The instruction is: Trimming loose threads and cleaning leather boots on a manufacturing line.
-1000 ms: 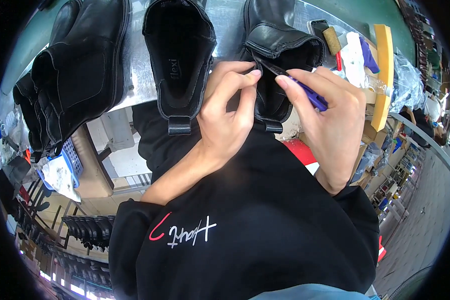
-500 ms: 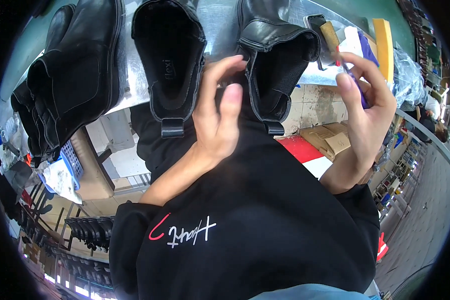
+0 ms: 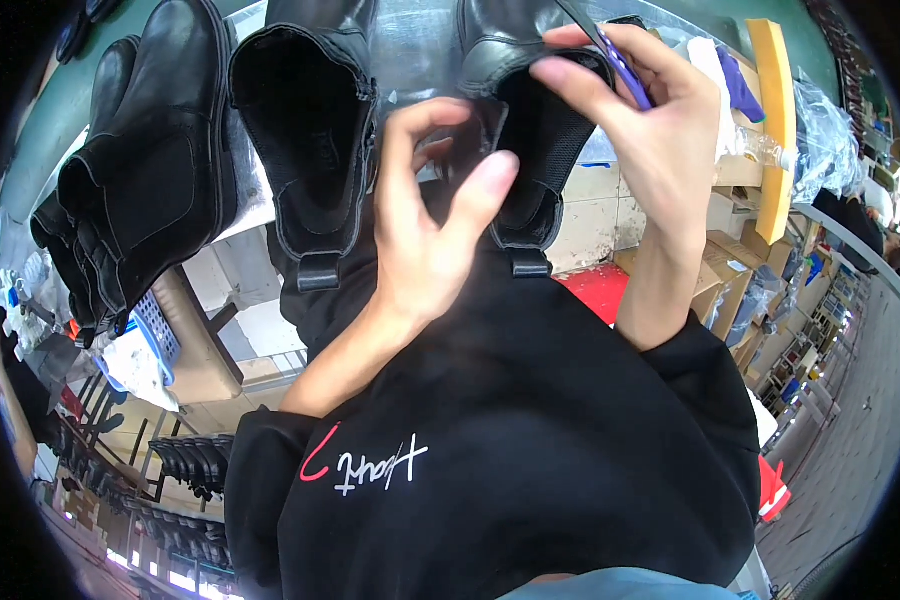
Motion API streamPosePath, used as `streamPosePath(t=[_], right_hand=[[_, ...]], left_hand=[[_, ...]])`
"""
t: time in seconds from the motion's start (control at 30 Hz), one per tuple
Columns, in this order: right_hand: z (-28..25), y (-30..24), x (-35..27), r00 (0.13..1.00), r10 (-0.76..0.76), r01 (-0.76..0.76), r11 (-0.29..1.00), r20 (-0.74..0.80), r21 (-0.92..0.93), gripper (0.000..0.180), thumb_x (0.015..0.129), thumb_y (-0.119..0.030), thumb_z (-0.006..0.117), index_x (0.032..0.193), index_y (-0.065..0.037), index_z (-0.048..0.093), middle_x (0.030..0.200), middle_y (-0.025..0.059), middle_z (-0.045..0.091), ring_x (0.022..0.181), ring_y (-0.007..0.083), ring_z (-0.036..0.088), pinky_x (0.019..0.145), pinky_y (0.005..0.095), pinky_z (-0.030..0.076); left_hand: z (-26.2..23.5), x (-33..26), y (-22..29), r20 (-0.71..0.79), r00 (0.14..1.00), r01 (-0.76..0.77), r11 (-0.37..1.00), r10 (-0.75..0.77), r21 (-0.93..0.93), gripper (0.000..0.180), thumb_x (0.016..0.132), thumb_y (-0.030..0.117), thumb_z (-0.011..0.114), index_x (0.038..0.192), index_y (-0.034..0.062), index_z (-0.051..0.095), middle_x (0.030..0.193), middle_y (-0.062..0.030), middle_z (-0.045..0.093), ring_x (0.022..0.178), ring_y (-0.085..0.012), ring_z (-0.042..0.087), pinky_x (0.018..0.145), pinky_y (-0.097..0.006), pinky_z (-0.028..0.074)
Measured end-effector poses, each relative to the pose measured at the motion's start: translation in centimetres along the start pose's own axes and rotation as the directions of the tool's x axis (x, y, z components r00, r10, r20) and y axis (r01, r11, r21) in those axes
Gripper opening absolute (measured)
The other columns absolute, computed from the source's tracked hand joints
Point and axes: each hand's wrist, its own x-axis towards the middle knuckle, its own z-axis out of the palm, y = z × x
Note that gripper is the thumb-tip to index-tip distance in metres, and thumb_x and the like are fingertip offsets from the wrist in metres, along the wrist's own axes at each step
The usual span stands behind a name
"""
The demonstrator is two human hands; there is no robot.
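Two black ankle boots stand side by side with their openings toward me: a left boot (image 3: 300,130) and a right boot (image 3: 540,170), each with a pull loop at the heel. My left hand (image 3: 425,230) is in the gap between them, fingers curved and thumb apart, with no firm hold visible. A dark patch behind its fingertips is too blurred to make out. Over the right boot's opening, my right hand (image 3: 665,125) grips a slim tool (image 3: 622,68) with a purple spotted handle and a dark narrow end. The fingers hide part of that tool.
More black boots (image 3: 160,165) lie at the left of the metal-topped table (image 3: 410,65). A yellow strip (image 3: 770,130), a purple item (image 3: 738,85) and clear plastic wrap (image 3: 820,125) are at the right. Below stand a blue basket (image 3: 155,330) and cardboard boxes (image 3: 720,275).
My right hand has moved left and up with the purple-handled tool, from beside the right boot to above its opening. My left hand stays between the boots. The boots appear slightly farther left.
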Motion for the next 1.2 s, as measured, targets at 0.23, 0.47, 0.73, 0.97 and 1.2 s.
streamPosePath(t=[0.23, 0.47, 0.73, 0.97, 1.2], right_hand=[[-0.1, 1.0, 1.5, 0.990, 0.138, -0.135, 0.989, 0.038, -0.058, 0.017, 0.079, -0.018, 0.076, 0.084, -0.002, 0.073, 0.065, -0.0038, 0.061, 0.063, 0.0024, 0.050, 0.059, 0.0195, 0.034], [0.7, 0.4, 2.4, 0.915, 0.382, -0.404, 0.871, 0.129, 0.281, 0.019, 0.080, -0.012, 0.069, 0.066, -0.001, 0.065, 0.064, -0.0017, 0.060, 0.054, 0.0033, 0.048, 0.051, 0.0211, 0.033], [1.2, 1.8, 2.4, 0.948, 0.299, -0.317, 0.872, 0.106, 0.374, 0.016, 0.080, -0.011, 0.070, 0.070, 0.000, 0.066, 0.064, -0.0006, 0.060, 0.057, 0.0049, 0.051, 0.055, 0.0218, 0.037], [1.0, 3.9, 2.0, 0.989, 0.144, -0.150, 0.930, 0.042, 0.335, 0.014, 0.080, -0.017, 0.072, 0.076, -0.004, 0.070, 0.077, 0.0004, 0.066, 0.079, 0.0081, 0.057, 0.084, 0.0259, 0.035], [0.5, 2.6, 1.5, 0.982, 0.153, -0.180, 0.938, 0.113, 0.296, 0.016, 0.080, -0.019, 0.075, 0.079, -0.004, 0.068, 0.073, -0.0024, 0.063, 0.069, 0.0036, 0.051, 0.067, 0.0204, 0.034]], left_hand=[[0.3, 0.7, 0.1, 0.007, 0.998, 0.063, 0.998, -0.063, 0.000, 0.032, 0.086, 0.009, 0.060, 0.115, 0.0011, 0.050, 0.114, -0.0105, 0.055, 0.106, -0.0210, 0.055, 0.099, -0.037, 0.040], [0.0, -0.8, -0.1, -0.043, 0.983, 0.171, 0.979, -0.177, -0.110, 0.035, 0.085, 0.006, 0.055, 0.119, -0.0007, 0.049, 0.113, -0.0085, 0.054, 0.100, -0.0170, 0.055, 0.094, -0.031, 0.041], [-0.8, -1.7, -1.6, -0.070, 0.969, 0.230, 0.968, -0.238, -0.104, 0.032, 0.088, 0.011, 0.049, 0.116, -0.0027, 0.054, 0.105, -0.0067, 0.056, 0.092, -0.0135, 0.052, 0.086, -0.026, 0.041], [-1.0, -2.1, -1.2, -0.065, 0.947, 0.293, 0.930, -0.314, -0.221, 0.033, 0.089, 0.011, 0.049, 0.119, -0.0020, 0.054, 0.106, -0.0049, 0.056, 0.096, -0.0110, 0.050, 0.087, -0.024, 0.040], [-2.3, -2.7, 2.0, 0.131, 0.980, 0.143, 0.986, -0.153, 0.082, 0.021, 0.094, 0.020, 0.053, 0.095, -0.0015, 0.055, 0.120, -0.0160, 0.056, 0.103, -0.0250, 0.057, 0.089, -0.033, 0.043]])
